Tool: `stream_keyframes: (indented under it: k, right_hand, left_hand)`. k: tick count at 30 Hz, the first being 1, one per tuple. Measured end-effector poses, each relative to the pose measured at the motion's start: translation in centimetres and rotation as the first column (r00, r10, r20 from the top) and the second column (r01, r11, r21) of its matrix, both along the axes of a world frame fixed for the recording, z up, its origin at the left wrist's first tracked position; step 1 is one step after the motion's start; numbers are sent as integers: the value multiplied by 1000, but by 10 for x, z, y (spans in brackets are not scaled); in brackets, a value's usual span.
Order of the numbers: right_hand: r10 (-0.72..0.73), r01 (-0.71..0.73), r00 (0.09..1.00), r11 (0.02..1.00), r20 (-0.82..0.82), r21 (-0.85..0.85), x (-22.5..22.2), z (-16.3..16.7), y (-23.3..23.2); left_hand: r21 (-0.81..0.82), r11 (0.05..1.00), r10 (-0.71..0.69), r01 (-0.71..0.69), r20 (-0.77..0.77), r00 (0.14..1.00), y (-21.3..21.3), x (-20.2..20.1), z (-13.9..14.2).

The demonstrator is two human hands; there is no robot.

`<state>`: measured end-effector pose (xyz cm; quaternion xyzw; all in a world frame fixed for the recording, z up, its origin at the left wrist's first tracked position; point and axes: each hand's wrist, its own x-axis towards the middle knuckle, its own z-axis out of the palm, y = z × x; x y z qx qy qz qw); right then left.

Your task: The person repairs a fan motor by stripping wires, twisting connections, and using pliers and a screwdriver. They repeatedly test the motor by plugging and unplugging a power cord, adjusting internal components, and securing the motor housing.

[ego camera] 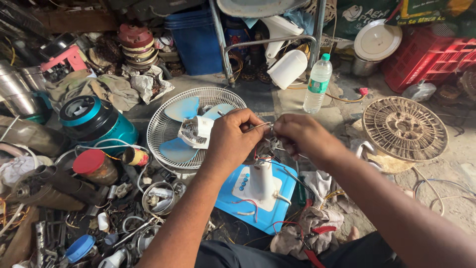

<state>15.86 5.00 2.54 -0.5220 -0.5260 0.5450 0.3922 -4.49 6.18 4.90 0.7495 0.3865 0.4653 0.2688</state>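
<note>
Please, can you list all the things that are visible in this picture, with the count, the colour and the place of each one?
fan base: one, blue and white, floor below the hands
fan head with grille: one, white, blue blades, left of the hands
plastic bottle: one, clear, green cap, upright behind the hands
round grille: one, rusty brown, right
crate: one, red, top right
jar: one, red lid, left
motor housing: one, teal and black, left
left hand: holds a thin metal tool
right hand: pinches small wired parts, too small to tell
</note>
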Motion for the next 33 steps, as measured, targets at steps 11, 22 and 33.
stream_keyframes:
  k: [11, 22, 33]
  right_hand:
    - [-519, -289, 737, 337, 433, 896, -9, 5, -20]
    - [-200, 151, 976, 899, 80, 410, -9, -11, -37]
    - [-233, 249, 953, 966, -192, 64, -26, -13, -34]
  left_hand:
    - [-169, 986, -7, 15, 49, 999, -1, 0, 2]
    - [273, 957, 95, -94, 12, 995, -26, -19, 12]
    - [405, 914, 56, -9, -104, 993, -46, -19, 20]
